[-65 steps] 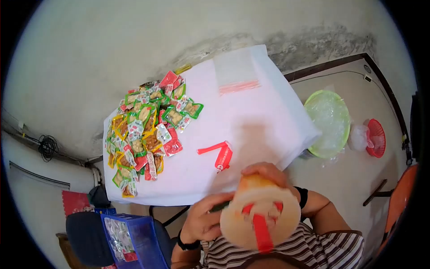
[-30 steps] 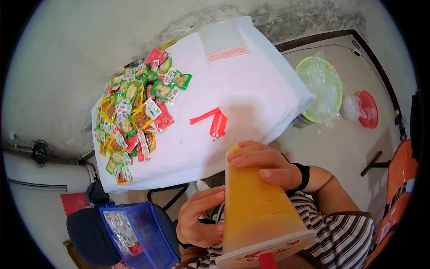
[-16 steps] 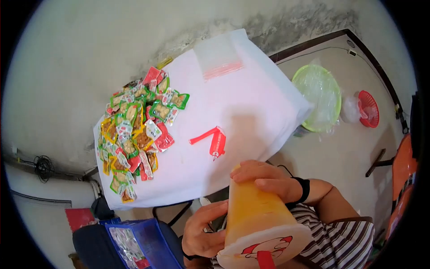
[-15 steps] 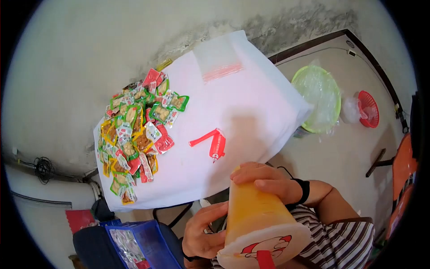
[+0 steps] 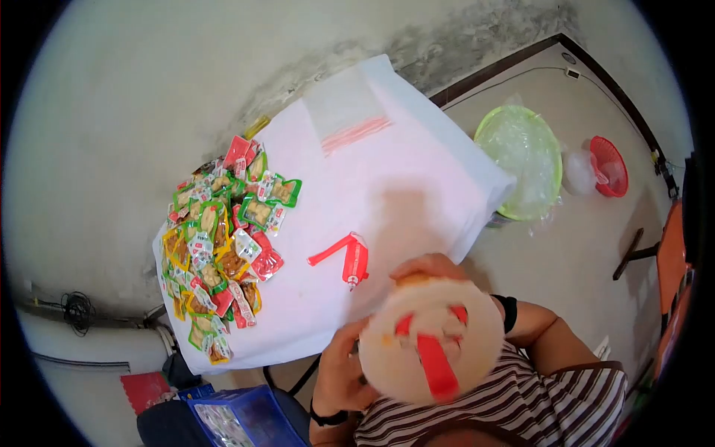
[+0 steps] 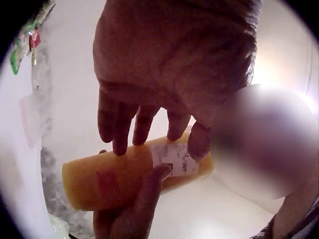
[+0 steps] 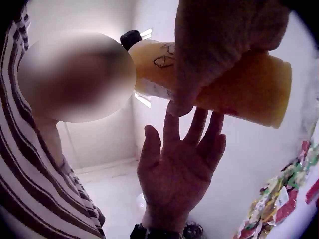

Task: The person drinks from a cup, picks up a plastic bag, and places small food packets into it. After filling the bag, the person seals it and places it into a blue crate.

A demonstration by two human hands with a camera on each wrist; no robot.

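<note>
A tall cup of orange drink [image 6: 132,167] is tipped, its white lid [image 5: 402,313] and wide red straw [image 5: 436,365] facing the head camera. My right hand [image 5: 436,268] grips the cup, thumb and fingers round its side, as the right wrist view also shows with the cup [image 7: 249,84]. My left hand [image 5: 340,376] touches the cup with extended fingers; in the left wrist view the left hand's [image 6: 174,59] fingertips rest along its side, by a white label [image 6: 182,160]. A torn red wrapper [image 5: 355,262] lies on the white-covered table [image 5: 424,149].
Many colourful snack packets [image 5: 216,253] are heaped at the table's left. Clear bags [image 5: 342,112] lie at the back. A green bin [image 5: 519,160] and a red basket [image 5: 609,167] stand on the floor at right; a blue crate [image 5: 249,417] is lower left.
The cup has tilted so that its lid has risen and faces the head camera, hiding the orange side. Both hands remain on it. The head view has shifted slightly.
</note>
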